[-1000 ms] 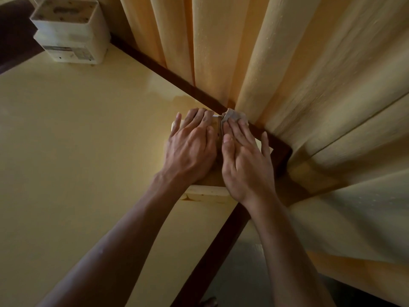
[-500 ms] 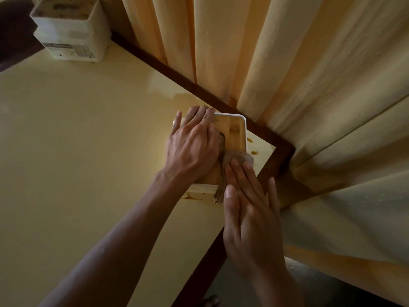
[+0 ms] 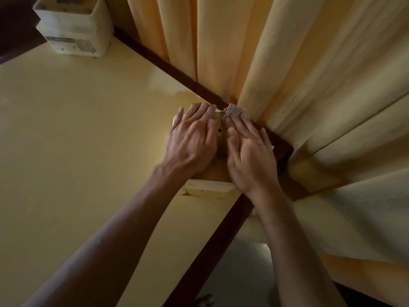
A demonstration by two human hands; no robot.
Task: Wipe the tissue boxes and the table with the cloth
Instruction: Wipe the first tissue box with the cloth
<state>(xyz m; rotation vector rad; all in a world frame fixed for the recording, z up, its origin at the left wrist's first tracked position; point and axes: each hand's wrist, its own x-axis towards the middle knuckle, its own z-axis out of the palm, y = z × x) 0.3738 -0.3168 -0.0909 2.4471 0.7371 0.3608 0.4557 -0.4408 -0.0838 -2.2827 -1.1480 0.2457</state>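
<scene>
Since half a second ago the right hand has slid from the near edge of the box to its far edge, carrying the cloth with it, so the lid it had bared is covered again. Nearest, two forearms reach in over the counter. Both hands lie flat on one tissue box at the counter's corner: the left hand presses down with straight fingers, apparently to keep the light box from skating, while the right presses the cloth under straight fingers, neither hand curled round anything, so the rag is pushed rather than gripped. The cloth bunches out past the fingertips at the box's far rim, against the curtain. Far off at the opposite corner stands a second tissue box, untouched. Count: two boxes, one cloth, two hands.
</scene>
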